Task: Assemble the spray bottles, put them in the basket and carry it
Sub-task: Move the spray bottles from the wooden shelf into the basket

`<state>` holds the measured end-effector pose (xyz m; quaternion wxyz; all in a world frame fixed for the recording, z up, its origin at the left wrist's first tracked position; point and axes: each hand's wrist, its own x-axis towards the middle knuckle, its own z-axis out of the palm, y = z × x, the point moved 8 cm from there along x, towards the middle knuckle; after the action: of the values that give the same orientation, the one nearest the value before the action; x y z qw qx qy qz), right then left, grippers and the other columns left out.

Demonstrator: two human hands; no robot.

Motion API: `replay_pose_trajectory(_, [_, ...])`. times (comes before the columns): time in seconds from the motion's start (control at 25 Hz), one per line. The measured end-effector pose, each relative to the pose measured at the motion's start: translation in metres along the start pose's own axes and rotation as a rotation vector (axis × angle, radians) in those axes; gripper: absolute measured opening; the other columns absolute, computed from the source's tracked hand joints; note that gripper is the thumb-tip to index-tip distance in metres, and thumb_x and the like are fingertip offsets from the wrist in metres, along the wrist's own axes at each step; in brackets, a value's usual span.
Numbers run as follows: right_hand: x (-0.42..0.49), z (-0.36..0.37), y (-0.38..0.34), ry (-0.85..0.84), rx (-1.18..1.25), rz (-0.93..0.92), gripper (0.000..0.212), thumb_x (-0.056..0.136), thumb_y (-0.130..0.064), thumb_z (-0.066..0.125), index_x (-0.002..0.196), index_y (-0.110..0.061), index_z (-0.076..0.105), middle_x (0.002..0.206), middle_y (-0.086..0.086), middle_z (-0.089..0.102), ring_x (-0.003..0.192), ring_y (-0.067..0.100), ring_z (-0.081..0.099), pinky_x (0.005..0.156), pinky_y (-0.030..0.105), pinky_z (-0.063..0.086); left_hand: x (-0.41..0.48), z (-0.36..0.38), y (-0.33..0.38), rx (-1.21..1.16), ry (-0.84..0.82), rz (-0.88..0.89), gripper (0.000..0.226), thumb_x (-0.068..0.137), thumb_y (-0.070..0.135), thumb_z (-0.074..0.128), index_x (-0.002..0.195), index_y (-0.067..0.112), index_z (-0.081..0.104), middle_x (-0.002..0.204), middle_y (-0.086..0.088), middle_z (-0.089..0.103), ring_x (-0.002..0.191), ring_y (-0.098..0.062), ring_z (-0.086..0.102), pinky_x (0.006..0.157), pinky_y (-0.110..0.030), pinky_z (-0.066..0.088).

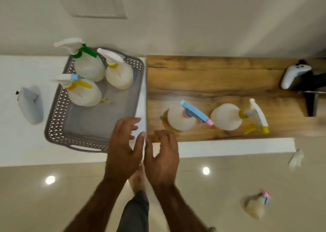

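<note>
Both hands are seen empty over the counter edge: the left hand (123, 149) with fingers (134, 121) spread and slightly curled, the right hand (161, 158) with fingers loosely bent, thumb apart, nothing pinched. The grey basket (58, 112) lies just beyond and to the left of the left fingertips, its near corner under them; three assembled spray bottles are stood inside at its far end: one with a green collar (88, 68), one with a yellow collar (119, 76), one with a blue-and-yellow head (84, 94). Two more bottles are stood on the wooden board (220, 73), beyond and to the right of the right fingers: the blue-and-pink one (181, 119) near, the yellow-triggered one (227, 116) further right. The step in hand is judged to be fetching the near bottle. It is best gripped round the body rather than by the trigger head, kept upright, and set into the free near half of the basket. No brand, label or writing can be read anywhere.
</note>
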<state>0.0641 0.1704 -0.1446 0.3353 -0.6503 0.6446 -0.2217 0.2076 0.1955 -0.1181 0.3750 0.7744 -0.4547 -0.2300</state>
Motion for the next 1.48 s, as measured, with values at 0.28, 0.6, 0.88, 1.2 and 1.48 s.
replay_pose_trajectory(0.28, [0.025, -0.073, 0.103, 0.060, 0.061, 0.197, 0.068, 0.086, -0.040, 0.077, 0.144, -0.020, 0.047, 0.140, -0.001, 0.057, 0.126, 0.019, 0.058, 0.099, 0.042, 0.056, 0.010, 0.108, 0.038, -0.195, -0.350, -0.252, 0.079, 0.078, 0.017, 0.090, 0.143, 0.028, 0.048, 0.150, 0.001, 0.055, 0.138, -0.027, 0.055, 0.112, -0.055, 0.052])
replay_pose_trajectory(0.6, [0.095, -0.037, 0.097, -0.177, 0.000, 0.070, 0.086, 0.085, -0.034, 0.076, 0.156, -0.018, 0.032, 0.153, 0.003, 0.050, 0.139, 0.023, 0.049, 0.112, 0.041, 0.047, 0.048, 0.135, 0.025, -0.059, -0.436, -0.293, 0.083, 0.074, 0.021, 0.093, 0.145, 0.028, 0.050, 0.139, 0.003, 0.063, 0.121, -0.019, 0.061, 0.104, -0.042, 0.057])
replay_pose_trajectory(0.88, [0.103, -0.037, 0.075, -0.113, 0.028, 0.016, 0.072, 0.080, -0.033, 0.078, 0.143, -0.028, 0.042, 0.130, -0.006, 0.064, 0.117, 0.017, 0.062, 0.098, 0.032, 0.056, 0.055, 0.121, 0.026, -0.080, -0.376, -0.320, 0.087, 0.077, 0.026, 0.091, 0.152, 0.028, 0.047, 0.145, -0.002, 0.063, 0.129, -0.027, 0.062, 0.110, -0.051, 0.054])
replay_pose_trajectory(1.2, [0.072, -0.030, -0.031, -0.172, -0.064, -0.184, 0.074, 0.075, -0.049, 0.074, 0.141, -0.032, 0.044, 0.113, -0.011, 0.062, 0.105, 0.016, 0.059, 0.082, 0.042, 0.060, 0.044, 0.005, 0.024, -0.174, -0.162, -0.283, 0.083, 0.077, 0.031, 0.091, 0.150, 0.028, 0.051, 0.138, 0.003, 0.067, 0.127, -0.018, 0.061, 0.108, -0.039, 0.054])
replay_pose_trajectory(1.48, [0.021, 0.061, -0.114, -0.427, -0.004, -0.300, 0.067, 0.076, -0.040, 0.077, 0.135, -0.035, 0.046, 0.124, -0.015, 0.064, 0.110, 0.011, 0.065, 0.092, 0.036, 0.060, 0.018, -0.098, -0.055, -0.229, 0.024, -0.401, 0.084, 0.072, 0.028, 0.094, 0.141, 0.043, 0.050, 0.114, 0.027, 0.065, 0.101, 0.019, 0.063, 0.076, 0.000, 0.047])
